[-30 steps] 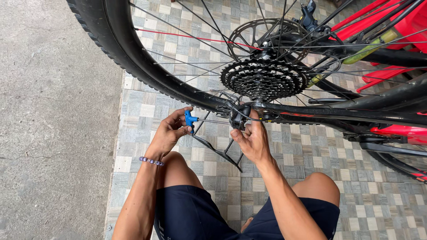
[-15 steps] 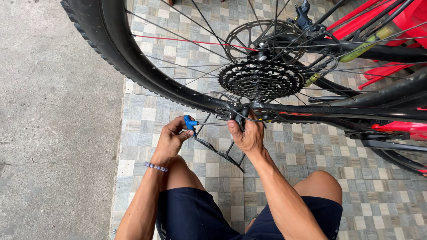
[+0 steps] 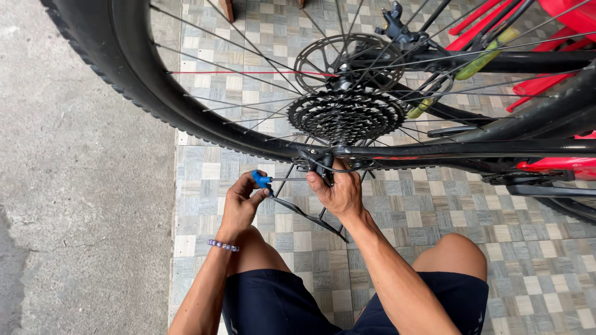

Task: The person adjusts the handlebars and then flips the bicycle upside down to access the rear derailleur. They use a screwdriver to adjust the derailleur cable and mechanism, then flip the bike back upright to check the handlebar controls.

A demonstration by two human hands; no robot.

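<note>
At the left of the frame, grey concrete ground [image 3: 74,205] is seen, with a dark patch cut off at the lower left edge. Next to it, a floor of small grey and tan tiles [image 3: 205,167] fills the rest of the picture.

A big black bike tyre [image 3: 124,74] is seen curving from the upper left corner down to the middle. Its top is cut off by the frame edge. Thin spokes are seen crossing inside it, and one red spoke [image 3: 248,72] is seen among them.

In the lower middle, the left hand [image 3: 241,205] is seen with a bead bracelet [image 3: 222,245] on the wrist. Its fingers are curled and pinched on a blue-handled tool [image 3: 262,180]. The thin metal shaft of the tool is pointed right, toward the bike. The tip cannot be seen, because it is hidden behind the other hand and the dark parts.

Just to the right, the right hand [image 3: 338,193] is seen under the bike frame. Its fingers are bent up and wrapped on the black rear derailleur [image 3: 320,164]. Most of that part is hidden by the fingers, so its shape is hard to make out.

Above the hands, the dark gear cassette [image 3: 346,116] is seen, with a brake disc [image 3: 347,62] behind it. A black frame tube [image 3: 472,149] is seen running right. Red bike parts [image 3: 559,167] are cut off at the right edge.

At the bottom, bare knees and dark blue shorts [image 3: 279,304] are seen, cut off by the lower edge.
</note>
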